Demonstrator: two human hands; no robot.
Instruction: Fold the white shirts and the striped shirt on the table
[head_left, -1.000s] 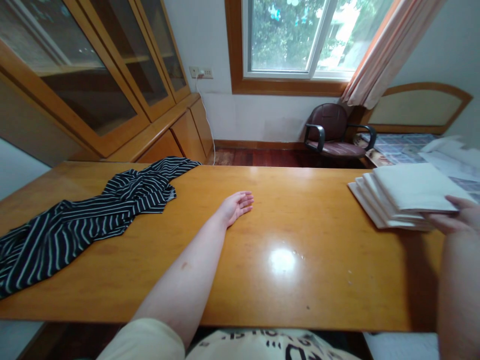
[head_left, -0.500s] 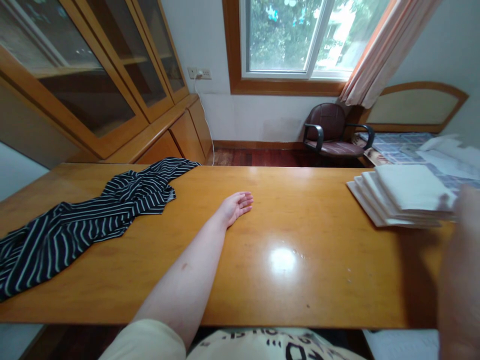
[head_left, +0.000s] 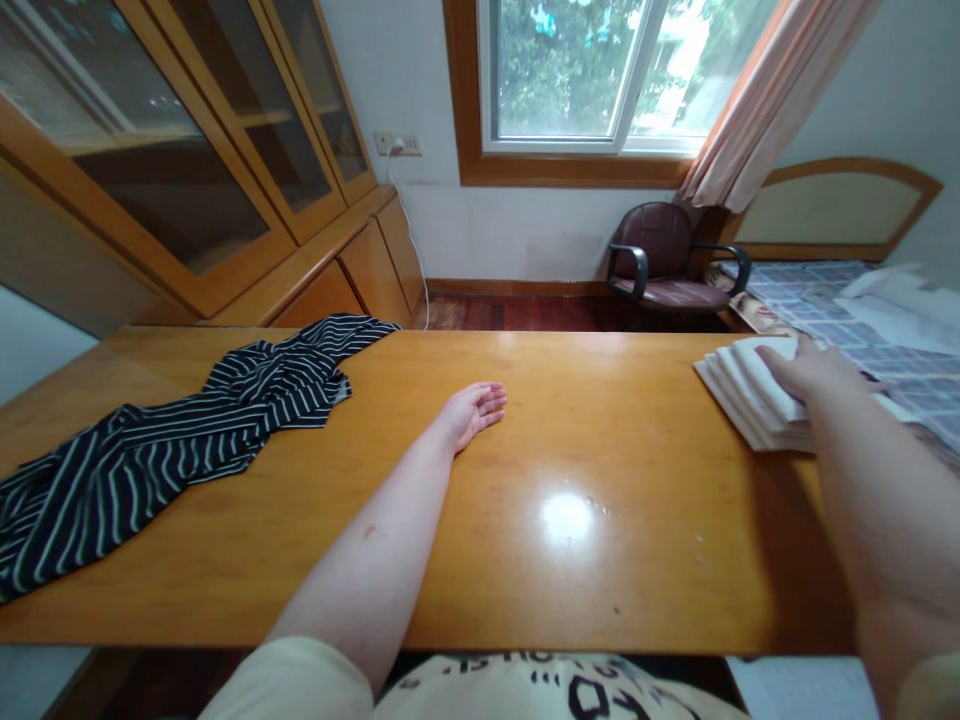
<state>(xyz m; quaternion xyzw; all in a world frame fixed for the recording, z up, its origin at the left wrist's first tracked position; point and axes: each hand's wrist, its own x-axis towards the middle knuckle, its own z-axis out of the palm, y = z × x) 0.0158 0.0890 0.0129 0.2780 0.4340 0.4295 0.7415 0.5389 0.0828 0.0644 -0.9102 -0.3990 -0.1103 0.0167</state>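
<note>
My left hand (head_left: 474,409) lies on the wooden table (head_left: 570,480), palm partly up, fingers loosely stretched, holding nothing. My right hand (head_left: 811,368) rests flat on top of a stack of folded white cloths (head_left: 750,400) at the table's right end, fingers spread over the top piece. A black garment with white stripes (head_left: 180,435) lies crumpled along the table's left side, well apart from both hands.
A dark red office chair (head_left: 664,265) stands under the window behind the table. A bed with a patterned cover and white sheets (head_left: 885,320) is at the right. Wooden cabinets with glass doors (head_left: 187,170) line the left wall.
My right hand moved from the near edge of the white stack up and onto its top. The left hand and striped garment stayed put.
</note>
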